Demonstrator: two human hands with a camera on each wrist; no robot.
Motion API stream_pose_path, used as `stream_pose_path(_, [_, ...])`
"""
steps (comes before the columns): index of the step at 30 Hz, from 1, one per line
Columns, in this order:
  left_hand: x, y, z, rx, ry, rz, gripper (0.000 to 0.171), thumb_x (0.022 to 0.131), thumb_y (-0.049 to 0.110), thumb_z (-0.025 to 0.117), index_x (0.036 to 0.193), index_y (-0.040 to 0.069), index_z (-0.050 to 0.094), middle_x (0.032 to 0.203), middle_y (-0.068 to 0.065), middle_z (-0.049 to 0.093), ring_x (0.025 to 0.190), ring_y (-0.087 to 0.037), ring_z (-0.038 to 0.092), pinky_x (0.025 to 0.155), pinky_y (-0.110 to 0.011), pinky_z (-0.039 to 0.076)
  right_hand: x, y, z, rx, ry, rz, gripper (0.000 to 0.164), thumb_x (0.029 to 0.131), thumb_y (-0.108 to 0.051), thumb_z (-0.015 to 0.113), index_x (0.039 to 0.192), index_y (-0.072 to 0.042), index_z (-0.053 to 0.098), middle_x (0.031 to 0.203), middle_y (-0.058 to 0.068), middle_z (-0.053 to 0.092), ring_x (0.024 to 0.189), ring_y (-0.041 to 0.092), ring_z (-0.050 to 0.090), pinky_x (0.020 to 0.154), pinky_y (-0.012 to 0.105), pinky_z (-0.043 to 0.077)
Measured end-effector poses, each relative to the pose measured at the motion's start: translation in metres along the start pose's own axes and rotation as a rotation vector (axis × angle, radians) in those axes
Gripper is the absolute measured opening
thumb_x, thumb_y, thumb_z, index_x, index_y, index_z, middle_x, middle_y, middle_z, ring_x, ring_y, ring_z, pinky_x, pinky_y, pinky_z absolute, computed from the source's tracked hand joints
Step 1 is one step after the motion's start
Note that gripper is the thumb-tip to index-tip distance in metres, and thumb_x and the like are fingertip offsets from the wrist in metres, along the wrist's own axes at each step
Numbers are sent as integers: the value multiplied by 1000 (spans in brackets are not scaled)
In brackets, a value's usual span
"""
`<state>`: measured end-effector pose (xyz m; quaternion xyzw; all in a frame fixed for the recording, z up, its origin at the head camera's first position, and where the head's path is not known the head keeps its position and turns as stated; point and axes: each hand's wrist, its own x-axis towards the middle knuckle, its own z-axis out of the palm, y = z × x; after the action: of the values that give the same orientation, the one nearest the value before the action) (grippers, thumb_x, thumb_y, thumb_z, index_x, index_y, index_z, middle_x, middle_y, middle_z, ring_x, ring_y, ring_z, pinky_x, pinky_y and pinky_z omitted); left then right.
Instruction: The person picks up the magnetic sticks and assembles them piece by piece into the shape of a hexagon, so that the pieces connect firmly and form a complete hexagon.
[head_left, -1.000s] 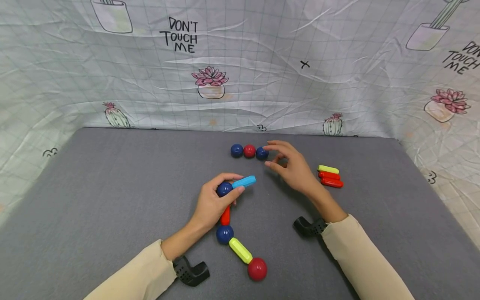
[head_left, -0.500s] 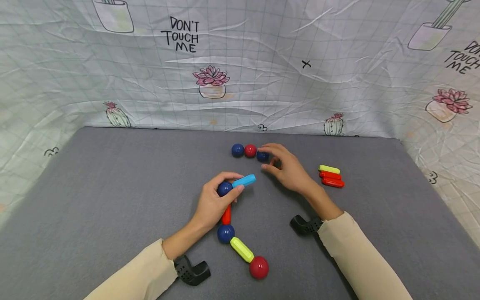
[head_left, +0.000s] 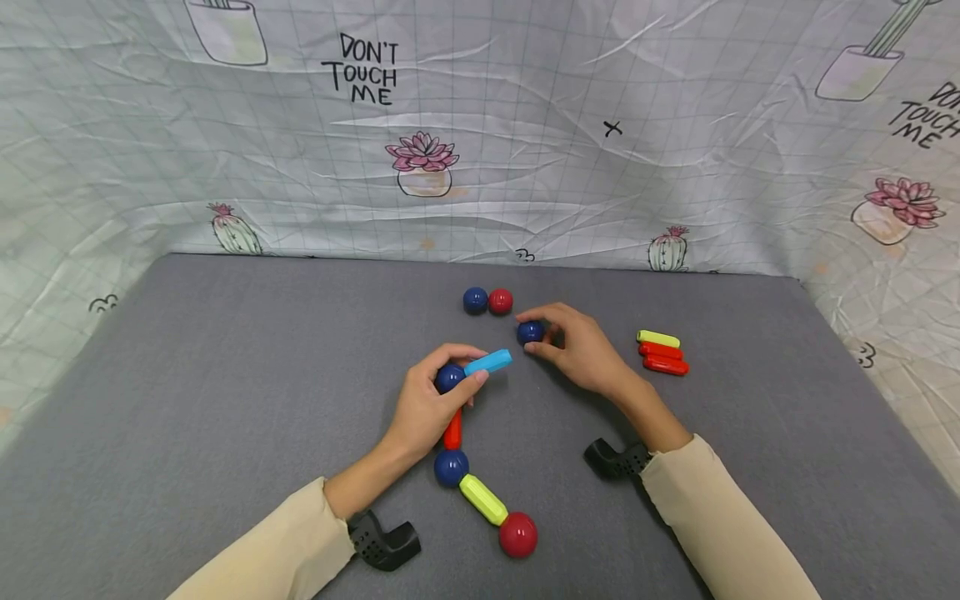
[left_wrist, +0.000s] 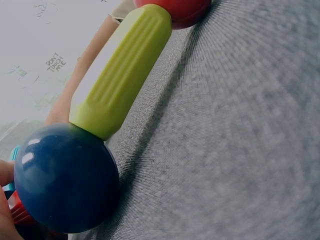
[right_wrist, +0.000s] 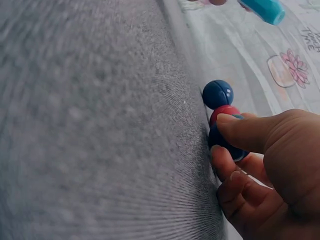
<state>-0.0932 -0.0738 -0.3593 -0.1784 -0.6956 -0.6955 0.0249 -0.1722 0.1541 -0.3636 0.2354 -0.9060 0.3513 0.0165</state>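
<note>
Drawn nearer over the last half-second, the loose blue ball (head_left: pixel 530 332) now stands apart from the red ball (head_left: pixel 500 301) at far centre. Thumb and fingers of the right hand (head_left: pixel 587 350) pinch it, spread no wider than the ball itself. Left of it, the left hand (head_left: pixel 429 407) clamps the chained blue ball (head_left: pixel 449 379) and light-blue stick (head_left: pixel 488 362) at the far end of the chain (head_left: pixel 451 468), probably to keep that joint steady.
</note>
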Motion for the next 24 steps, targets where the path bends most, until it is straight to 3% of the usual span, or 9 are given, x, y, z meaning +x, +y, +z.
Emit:
stream_pose_path(11, [1, 2, 0, -10, -6, -13, 19, 90, -3, 62, 109, -6, 62, 85, -16, 58, 64, -42, 51, 58, -32, 47, -4, -4, -16, 98, 22, -20, 35, 87, -19, 73, 121, -15, 65, 105, -3, 60, 78, 15, 56, 62, 34, 48])
stream_pose_path(17, [0, 2, 1, -7, -1, -12, 19, 90, -3, 63, 109, -7, 61, 85, -17, 59, 63, -42, 51, 58, -33, 48, -8, -10, -30, 165, -17, -42, 36, 87, -19, 73, 122, -16, 64, 114, -4, 59, 85, 17, 56, 67, 34, 49])
stream_pose_path(24, [0, 3, 0, 2, 6, -16, 19, 90, -2, 63, 109, -6, 62, 86, -16, 60, 63, -39, 52, 59, -30, 48, -10, -17, -38, 229, -85, -91, 38, 84, -12, 75, 120, -15, 64, 111, -1, 60, 89, 17, 58, 70, 34, 50])
